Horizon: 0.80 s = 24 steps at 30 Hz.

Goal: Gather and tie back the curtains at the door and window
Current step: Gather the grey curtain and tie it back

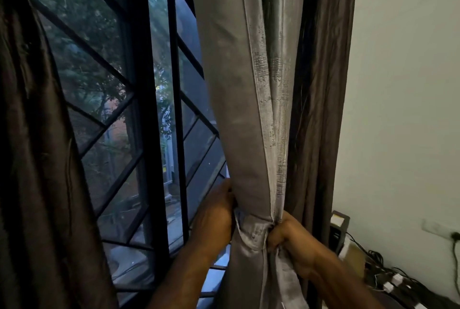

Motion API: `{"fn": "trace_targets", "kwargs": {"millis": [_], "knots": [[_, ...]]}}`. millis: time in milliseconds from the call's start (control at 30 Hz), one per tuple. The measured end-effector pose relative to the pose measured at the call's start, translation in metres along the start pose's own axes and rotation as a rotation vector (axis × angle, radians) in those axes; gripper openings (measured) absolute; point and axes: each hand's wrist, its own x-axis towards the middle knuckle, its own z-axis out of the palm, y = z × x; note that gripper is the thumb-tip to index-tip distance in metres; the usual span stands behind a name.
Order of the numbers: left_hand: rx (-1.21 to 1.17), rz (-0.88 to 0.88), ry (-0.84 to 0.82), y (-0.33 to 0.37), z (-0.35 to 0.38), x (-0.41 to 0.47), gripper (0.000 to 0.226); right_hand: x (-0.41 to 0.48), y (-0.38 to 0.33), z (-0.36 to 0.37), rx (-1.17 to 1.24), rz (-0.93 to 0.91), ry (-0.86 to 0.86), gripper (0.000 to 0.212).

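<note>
A grey curtain (pixel 239 99) hangs bunched into a narrow column in front of the window. A strip of the same grey cloth, the tie band (pixel 251 234), wraps around it low down. My left hand (pixel 214 216) grips the bunched curtain from the left at the band's height. On the right side my right hand (pixel 283 236) pinches the band's end tight against the curtain; loose grey cloth hangs below it. Behind the grey curtain a dark brown curtain (pixel 321 99) hangs by the wall.
Another brown curtain (pixel 32 147) hangs at the left. Between them is the window with a black metal grille (pixel 142 99). The white wall (pixel 408 84) stands at the right, with a small black box (pixel 339 230), a wall socket and tangled cables (pixel 388 276) below.
</note>
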Motion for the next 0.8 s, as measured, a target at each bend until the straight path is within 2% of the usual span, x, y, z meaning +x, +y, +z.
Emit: {"fn": "trace_targets", "kwargs": {"millis": [67,200,300,333,400,433,567,667,733,800], "knots": [[0.027,0.026,-0.009,-0.007,0.0,0.001,0.029,-0.002,0.004,0.0,0.025,-0.016,0.017,0.054],[0.068,0.234,0.087,-0.005,-0.007,0.002,0.026,-0.005,0.01,0.006,0.106,-0.081,0.03,0.056],[0.302,0.369,0.226,-0.005,-0.009,-0.001,0.024,-0.003,0.015,0.008,0.142,-0.129,0.084,0.057],[0.296,0.336,0.238,-0.008,-0.008,0.0,0.023,-0.002,0.015,0.008,0.142,-0.137,0.098,0.057],[0.066,0.202,0.204,-0.006,-0.006,0.0,0.021,-0.001,0.015,0.008,0.123,-0.144,0.109,0.056],[0.009,0.167,0.18,-0.003,-0.004,-0.001,0.028,-0.001,0.015,0.009,0.114,-0.143,0.111,0.054],[0.101,0.216,0.215,0.004,0.0,-0.011,0.042,0.0,0.016,0.009,0.122,-0.15,0.15,0.052],[-0.078,0.019,-0.02,0.001,-0.007,-0.013,0.042,0.0,0.018,0.007,0.083,-0.157,0.204,0.05],[-0.119,-0.049,-0.184,0.004,-0.012,-0.013,0.045,0.0,0.018,0.005,0.029,-0.168,0.244,0.046],[-0.131,-0.093,-0.259,0.007,-0.017,-0.016,0.048,-0.001,0.018,0.004,-0.01,-0.182,0.262,0.047]]}}
